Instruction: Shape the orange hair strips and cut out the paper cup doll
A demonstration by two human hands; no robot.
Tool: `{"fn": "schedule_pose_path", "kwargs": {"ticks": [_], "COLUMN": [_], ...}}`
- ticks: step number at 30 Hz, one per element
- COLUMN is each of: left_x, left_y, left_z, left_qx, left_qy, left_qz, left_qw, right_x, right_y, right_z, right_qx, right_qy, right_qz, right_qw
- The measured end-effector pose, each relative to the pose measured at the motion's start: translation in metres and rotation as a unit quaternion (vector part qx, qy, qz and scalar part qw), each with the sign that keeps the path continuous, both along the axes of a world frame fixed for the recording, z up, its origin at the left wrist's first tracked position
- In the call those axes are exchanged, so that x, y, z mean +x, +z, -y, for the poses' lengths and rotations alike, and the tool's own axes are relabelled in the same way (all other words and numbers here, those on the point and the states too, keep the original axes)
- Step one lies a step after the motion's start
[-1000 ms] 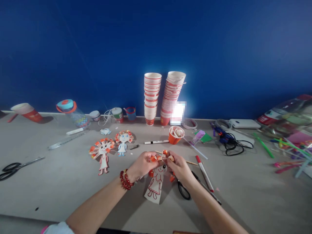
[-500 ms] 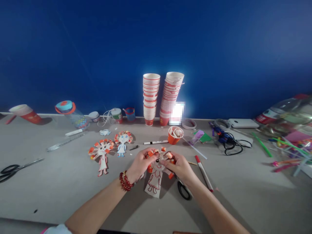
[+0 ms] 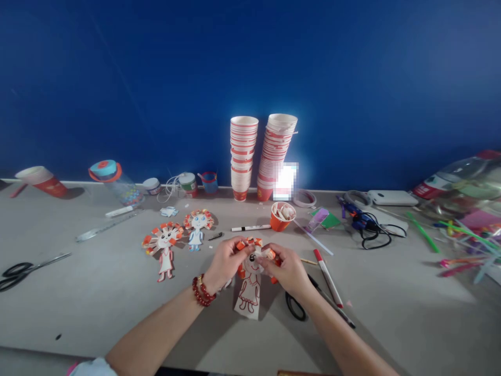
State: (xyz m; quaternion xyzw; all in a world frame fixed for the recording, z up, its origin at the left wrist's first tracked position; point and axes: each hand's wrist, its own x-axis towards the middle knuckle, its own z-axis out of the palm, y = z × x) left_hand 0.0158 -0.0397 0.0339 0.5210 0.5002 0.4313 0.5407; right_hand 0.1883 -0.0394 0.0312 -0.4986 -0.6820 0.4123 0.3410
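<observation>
Between my hands is a paper doll with a drawn face, a red-outlined dress and orange-and-white curled strips round its head. My left hand pinches the head's left side, thumb over the upper face. My right hand has its fingers closed on the strips at the right side. Black-handled scissors lie under my right wrist, their blades hidden. A black pen shows beside my right forearm. Two finished-looking paper dolls, one red-outlined and one blue-outlined, lie left of my hands.
Two tall stacks of paper cups, one upright and one leaning, stand by the blue wall. A cup of scraps, a red-capped marker and a glue gun lie right; other scissors lie far left.
The doll has turned slightly and its top strips are bunched closer together between my fingers. The black pen now shows beside my right forearm. Both hands keep hold of the doll.
</observation>
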Motion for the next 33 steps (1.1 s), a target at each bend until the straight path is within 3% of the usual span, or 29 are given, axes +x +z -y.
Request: {"fn": "schedule_pose_path", "kwargs": {"ticks": [6,15,19,25,28,33], "left_x": [0.001,0.001,0.001,0.0,-0.001,-0.001], "left_y": [0.002,0.0,0.007,0.015,0.013,0.004], "left_z": [0.002,0.003,0.005,0.004,0.004,0.003], "left_qx": [0.002,0.027,0.079,0.091,0.067,-0.042], "left_qy": [-0.01,-0.022,-0.017,-0.027,-0.02,-0.005], "left_qz": [0.014,-0.014,-0.057,-0.033,-0.019,0.045], "left_qw": [1.0,0.999,0.995,0.995,0.997,0.998], "right_x": [0.001,0.002,0.002,0.002,0.001,0.002], "right_y": [0.005,0.004,0.003,0.003,0.003,0.003], "right_z": [0.001,0.003,0.002,0.003,0.003,0.002], "right_qx": [0.01,-0.033,-0.026,-0.011,0.002,0.022], "right_qy": [0.005,0.04,0.035,0.032,0.027,0.036], "right_qz": [0.042,-0.017,-0.041,-0.039,-0.018,0.018], "right_qw": [0.999,0.999,0.998,0.999,0.999,0.999]}}
